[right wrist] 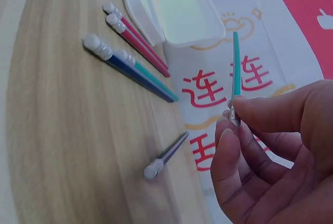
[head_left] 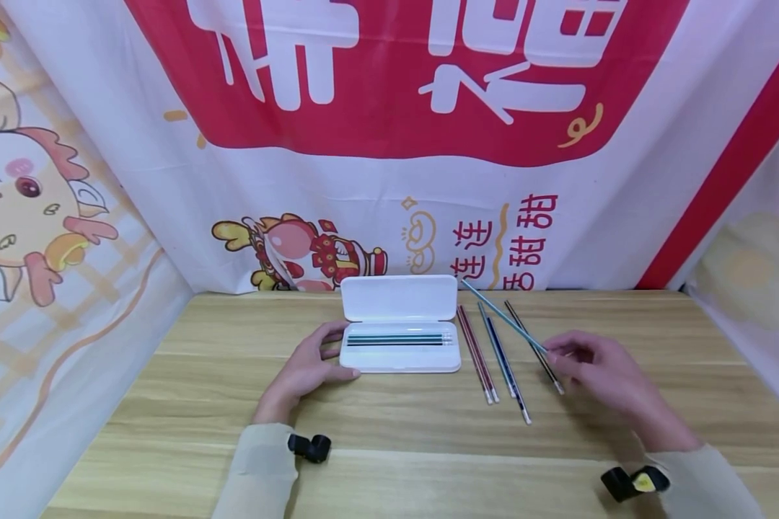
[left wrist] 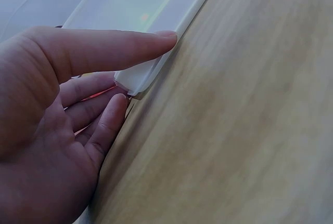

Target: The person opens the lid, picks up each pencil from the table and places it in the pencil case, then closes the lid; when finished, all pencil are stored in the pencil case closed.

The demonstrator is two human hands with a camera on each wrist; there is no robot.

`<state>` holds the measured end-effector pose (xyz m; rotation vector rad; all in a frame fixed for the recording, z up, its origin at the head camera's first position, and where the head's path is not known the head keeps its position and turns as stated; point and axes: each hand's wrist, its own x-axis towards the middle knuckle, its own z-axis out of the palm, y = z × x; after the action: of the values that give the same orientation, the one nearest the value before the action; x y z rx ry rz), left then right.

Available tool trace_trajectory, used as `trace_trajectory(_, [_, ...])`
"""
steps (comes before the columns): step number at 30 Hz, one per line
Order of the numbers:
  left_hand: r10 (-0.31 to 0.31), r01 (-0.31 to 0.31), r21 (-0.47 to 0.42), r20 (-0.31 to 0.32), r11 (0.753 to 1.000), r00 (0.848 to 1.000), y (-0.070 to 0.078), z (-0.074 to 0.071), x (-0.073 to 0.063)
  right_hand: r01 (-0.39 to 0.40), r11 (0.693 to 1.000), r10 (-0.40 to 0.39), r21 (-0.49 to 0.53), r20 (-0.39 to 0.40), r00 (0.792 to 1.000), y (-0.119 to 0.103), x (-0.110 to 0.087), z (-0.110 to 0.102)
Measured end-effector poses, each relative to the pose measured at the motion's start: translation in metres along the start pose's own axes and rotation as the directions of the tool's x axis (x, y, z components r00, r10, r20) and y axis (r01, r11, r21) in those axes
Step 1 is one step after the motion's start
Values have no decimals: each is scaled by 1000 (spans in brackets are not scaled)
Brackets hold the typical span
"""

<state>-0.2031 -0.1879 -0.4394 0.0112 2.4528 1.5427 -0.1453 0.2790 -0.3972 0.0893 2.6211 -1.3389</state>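
A white pencil case (head_left: 399,366) lies on the table with its lid (head_left: 399,299) raised and a few pencils (head_left: 396,340) lying lengthwise inside. My left hand (head_left: 308,364) holds the case's left end, thumb along the front rim and fingers at the side, as the left wrist view shows too. To the right of the case, my right hand (head_left: 597,367) pinches a teal pencil (right wrist: 237,65) by its metal-ferrule end between thumb and fingers. The pencil points away to the upper left, above a black pencil (head_left: 550,375) on the table.
Between the case and my right hand lie two red pencils (head_left: 477,357), another teal pencil (head_left: 497,355) and a dark blue pencil (head_left: 513,382), eraser ends towards me. Behind the wooden table (head_left: 389,476) hangs a printed red and white cloth (head_left: 389,130).
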Motion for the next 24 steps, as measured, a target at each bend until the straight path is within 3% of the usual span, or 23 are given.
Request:
trace_trajectory(9, [1,-1,-9,0,1000,1000,-1,0,1,20,999,-19,-32,20,1000,-16,7,9])
trace_trajectory(19, [11,-11,-1,-5,1000,1000,-3,0,2,147,984,-145,-101,25,989,-35,20,23])
trace_trajectory(24, [11,-11,-8,-6,1000,1000,-4,0,2,165,979,-160,-116,51,986,-45,29,33])
